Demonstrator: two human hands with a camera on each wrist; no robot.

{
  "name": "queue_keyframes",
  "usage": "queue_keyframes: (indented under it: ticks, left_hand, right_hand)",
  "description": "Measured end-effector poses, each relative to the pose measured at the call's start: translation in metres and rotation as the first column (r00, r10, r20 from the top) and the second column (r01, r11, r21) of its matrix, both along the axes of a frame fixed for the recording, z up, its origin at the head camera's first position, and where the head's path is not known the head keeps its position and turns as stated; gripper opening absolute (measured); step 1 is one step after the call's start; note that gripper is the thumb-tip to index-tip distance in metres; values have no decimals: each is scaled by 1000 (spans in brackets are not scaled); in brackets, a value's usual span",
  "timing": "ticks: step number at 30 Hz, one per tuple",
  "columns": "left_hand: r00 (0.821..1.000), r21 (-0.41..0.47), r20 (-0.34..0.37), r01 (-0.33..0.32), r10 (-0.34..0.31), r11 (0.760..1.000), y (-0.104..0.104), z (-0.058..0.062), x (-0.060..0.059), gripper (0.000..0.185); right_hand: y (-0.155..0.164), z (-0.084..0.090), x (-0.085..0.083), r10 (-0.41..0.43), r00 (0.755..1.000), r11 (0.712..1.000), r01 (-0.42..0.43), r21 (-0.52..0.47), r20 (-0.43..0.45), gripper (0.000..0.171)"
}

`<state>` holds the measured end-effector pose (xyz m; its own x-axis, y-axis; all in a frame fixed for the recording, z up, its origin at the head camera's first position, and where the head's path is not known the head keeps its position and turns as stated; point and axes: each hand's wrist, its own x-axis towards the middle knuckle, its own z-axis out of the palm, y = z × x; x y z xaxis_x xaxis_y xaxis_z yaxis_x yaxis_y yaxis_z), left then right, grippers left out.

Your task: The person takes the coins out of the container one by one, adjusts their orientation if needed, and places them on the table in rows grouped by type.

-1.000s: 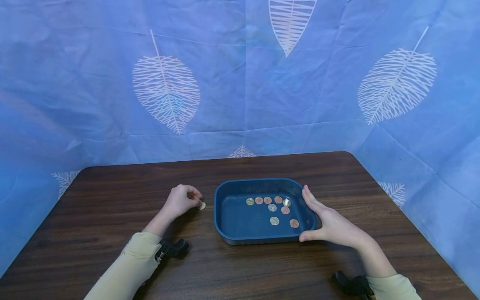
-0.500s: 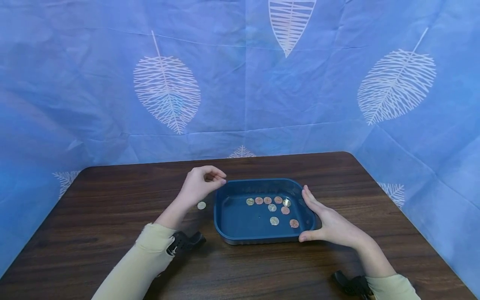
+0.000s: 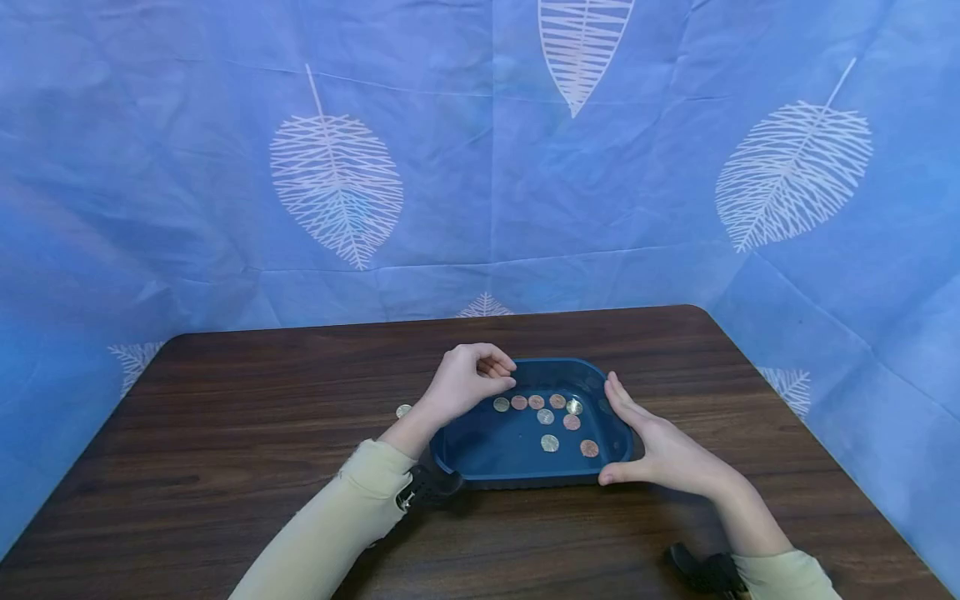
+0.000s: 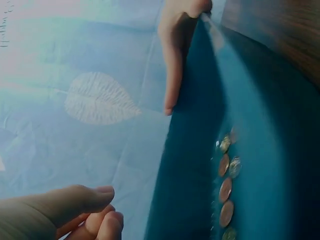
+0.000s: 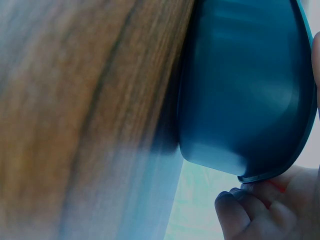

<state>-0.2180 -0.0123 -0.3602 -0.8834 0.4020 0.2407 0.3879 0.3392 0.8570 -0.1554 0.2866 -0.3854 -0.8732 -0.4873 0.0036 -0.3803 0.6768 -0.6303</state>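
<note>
Above the left half of a blue plastic tray [image 3: 480,481] hovers my left hand [image 3: 453,387], its thumb and curled fingertips drawn close together. No coin shows at its fingertips in the left wrist view, and I cannot tell whether a coin is hidden there. My right hand [image 3: 660,446] grips the tray's right end, thumb at the front corner and fingers along the far one. Several coins lie on the tray floor, among them a copper coin [image 3: 589,448] and a silver coin [image 3: 550,442]. Another coin [image 3: 403,411] lies on the table, left of the tray, beside my left wrist.
The dark wooden table [image 3: 225,433] spreads out on all sides of the tray. Behind it hangs a blue cloth [image 3: 450,167] printed with white leaves. Black wrist straps with camera mounts sit over both light sleeves [image 3: 330,517].
My left hand has left the table beside the lone coin and moved right, over the tray. That coin still lies on the table. My right hand and the tray have stayed put.
</note>
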Motion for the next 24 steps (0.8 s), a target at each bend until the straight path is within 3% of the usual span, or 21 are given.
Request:
queue_keyframes:
  ticks: [6,11,17,24]
  left_hand:
    - [999,-15,38,30,-30,999,15,-14,-1,12]
    - [995,-72,99,-22,29,997,18,-25,0,12]
    - [991,-142,112,-61,78,988,17,-29,-2,22]
    - [989,-259,133,-29,65,965,15,-30,-2,26]
  right_hand:
    - [3,-1,3,-10,1000,1000,10,-9,11,111]
    - [3,-1,4,-4,1000,1000,4,-13,7,110]
    - [1,0,2,-4,1000,1000,4,-5,2,110]
    - [-1,1,-1,-1,1000,1000,1,11,-5,111]
